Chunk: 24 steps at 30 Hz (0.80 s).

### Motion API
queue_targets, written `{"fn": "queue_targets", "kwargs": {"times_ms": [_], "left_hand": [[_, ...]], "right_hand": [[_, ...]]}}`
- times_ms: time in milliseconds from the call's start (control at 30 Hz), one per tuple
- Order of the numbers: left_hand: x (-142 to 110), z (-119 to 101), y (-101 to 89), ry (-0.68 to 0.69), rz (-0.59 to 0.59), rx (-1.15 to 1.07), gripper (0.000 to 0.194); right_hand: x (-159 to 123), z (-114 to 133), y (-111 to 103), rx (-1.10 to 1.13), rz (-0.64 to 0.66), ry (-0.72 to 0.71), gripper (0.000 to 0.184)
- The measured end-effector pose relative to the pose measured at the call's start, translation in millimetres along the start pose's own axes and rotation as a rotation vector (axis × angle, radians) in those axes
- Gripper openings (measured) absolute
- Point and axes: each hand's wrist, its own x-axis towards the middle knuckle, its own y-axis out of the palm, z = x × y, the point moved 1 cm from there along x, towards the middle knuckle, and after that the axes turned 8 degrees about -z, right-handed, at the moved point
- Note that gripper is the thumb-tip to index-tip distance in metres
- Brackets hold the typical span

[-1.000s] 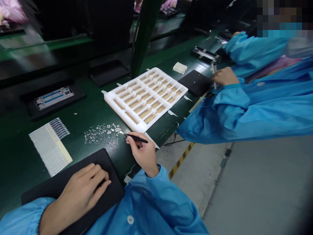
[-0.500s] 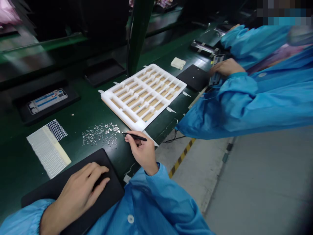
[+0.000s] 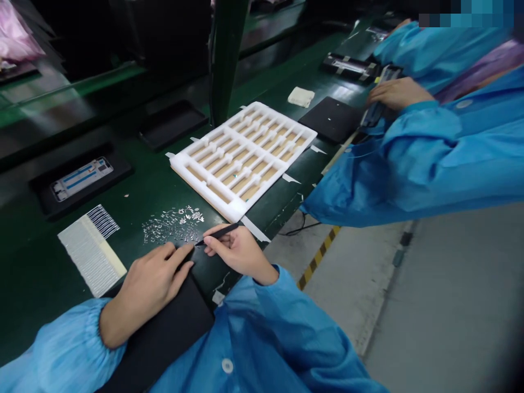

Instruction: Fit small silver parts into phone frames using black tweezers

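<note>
I see left hand (image 3: pixel 149 278) over black pad (image 3: pixel 176 322), thumb and index parted | right hand (image 3: pixel 237 248) pinches black tweezers (image 3: pixel 220 232), tip near left index | small metal pieces (image 3: pixel 189 216) scattered just beyond both hands | white slotted tray (image 3: pixel 236 210) farther

Lower centre: my left hand (image 3: pixel 149 278), one; my right hand (image 3: pixel 241 251), one. Slim black tool (image 3: pixel 223 231), centre: one. Small shiny pieces (image 3: pixel 172 225), centre left: dozens, too small to count. White tray (image 3: pixel 236 210), centre: one. Shallow black trays (image 3: pixel 172 125), upper left: two. Flat frame (image 3: pixel 82 178), left: one. Black pads (image 3: pixel 180 327), lower centre and upper right: two. Ribbed sheet (image 3: pixel 88 254), left: one. Pale folded cloth (image 3: pixel 301 97), upper centre: one.
</note>
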Motion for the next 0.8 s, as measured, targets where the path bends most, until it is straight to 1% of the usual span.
{"fn": "queue_targets", "kwargs": {"times_ms": [67, 167, 333, 467, 533, 633, 667, 800], "left_hand": [[3, 1, 4.7, -0.026, -0.050, 0.031, 0.036], [3, 0, 9.2, -0.022, -0.107, 0.069, 0.035], [4, -2, 12.0, 0.021, -0.096, 0.112, 0.036], [6, -2, 12.6, 0.050, -0.103, 0.145, 0.036], [6, -3, 12.5, 0.058, -0.101, 0.162, 0.037], [6, -3, 12.0, 0.058, -0.091, 0.178, 0.037], [6, -3, 11.9, 0.057, -0.090, 0.181, 0.037], [6, -4, 12.5, 0.041, -0.089, 0.192, 0.038]], "right_hand": [[2, 0, 0, -0.003, 0.014, 0.008, 0.042], [4, -1, 1, -0.004, 0.028, 0.014, 0.037], [6, -2, 1, -0.019, 0.029, 0.015, 0.030], [4, -3, 3, -0.019, 0.018, 0.011, 0.032], [1, -5, 4, -0.010, -0.058, -0.030, 0.034], [-3, -6, 5, -0.034, -0.251, -0.165, 0.031], [-3, -6, 5, -0.061, -0.292, -0.210, 0.029], [1, -5, 6, -0.157, -0.323, -0.349, 0.023]]}}
